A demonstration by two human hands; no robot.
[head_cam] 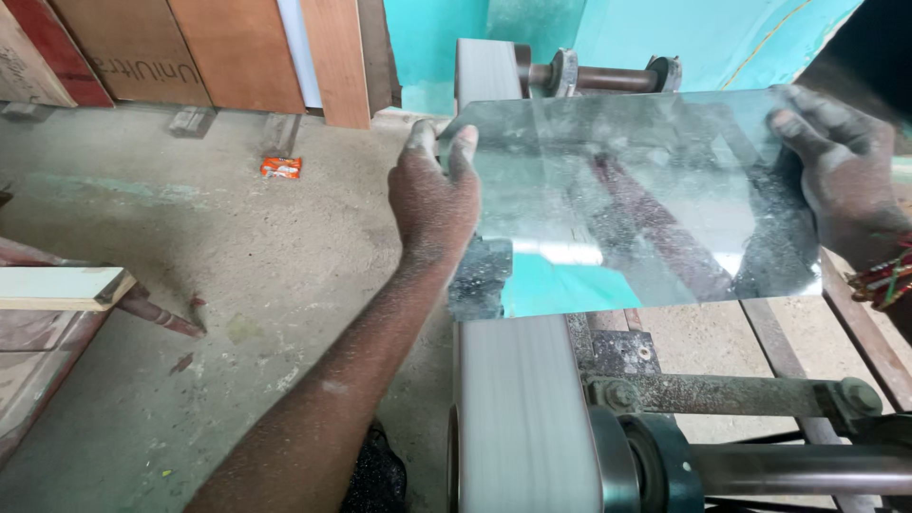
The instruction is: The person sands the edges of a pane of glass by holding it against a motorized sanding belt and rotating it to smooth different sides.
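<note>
1. Workshop floor (237, 266): bare, dusty concrete, lying to the left of the belt machine; a turquoise wall (437, 38) rises behind the machine.
2. Wooden boards (190, 47): brown and reddish panels leaning upright against the back wall, well to the left of the machine, presumably stacked there as stock.
3. Belt machine (532, 418): a long pale sanding belt running away from the viewer over a near roller and a far roller (589, 76), with a rusty steel frame (788, 361) on its right side. It serves as the landmark for all other items.
4. Glass sheet (636, 199): a rectangular transparent pane, dusty and reflective, held roughly level directly above the belt and crosswise to it. It is gripped at opposite short edges, apparently so that it stays flat and balanced over the belt.
5. Left hand (432, 195): dust-coated, at the sheet's left edge just above the belt's left side, clasped on the pane with fingertips curled over the top and the thumb hidden beneath.
6. Right hand (841, 176): at the sheet's right edge, beyond the machine's frame, fingers wrapped over the pane and gripping it; a red thread band sits at the wrist.
7. Pale wooden plank (62, 285): its end juts in at the far left, well apart from the machine.
8. Orange wrapper (281, 167): small litter on the floor, left of the machine, near the boards.
</note>
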